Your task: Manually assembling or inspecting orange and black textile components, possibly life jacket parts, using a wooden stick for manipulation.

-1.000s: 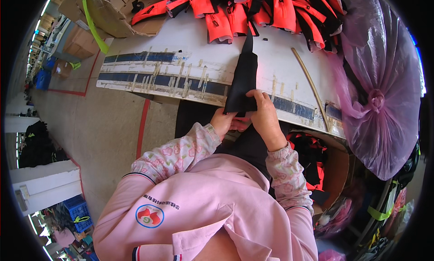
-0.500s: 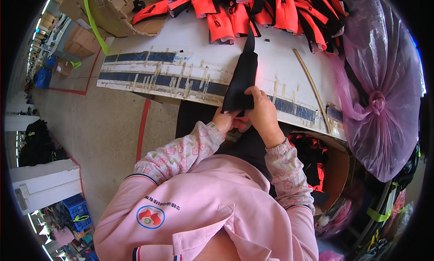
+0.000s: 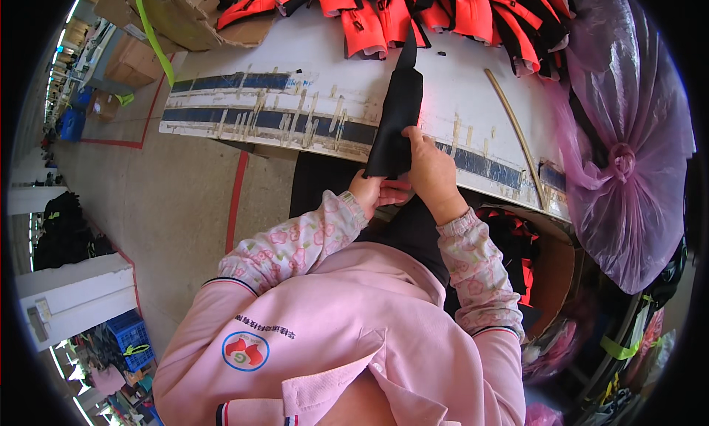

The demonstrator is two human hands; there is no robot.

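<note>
A long black fabric piece (image 3: 397, 112) lies across the table's near edge, its narrow strap-like end pointing away from me. My left hand (image 3: 373, 193) is closed on its near lower end, with several fingers below the cloth. Higher on the right side, my right hand (image 3: 434, 169) pinches the fabric edge between thumb and fingers. The underside of the piece is hidden. Beyond its far end lies a heap of bright orange-and-black fabric pieces (image 3: 473, 12), some with small dark pulls on them.
The white worktable (image 3: 244, 57) has worn dark tape strips along its front. A thin wooden stick (image 3: 515, 138) lies at the right, beside a large pink plastic bag (image 3: 628, 212). Below it stands an open carton (image 3: 557, 278) with orange-and-black pieces. Another cardboard box (image 3: 173, 27) is far left.
My right hand has moved slightly up along the edge of the black fabric piece. The left-hand fingers have shifted beneath its near end, which now hangs more folded.
</note>
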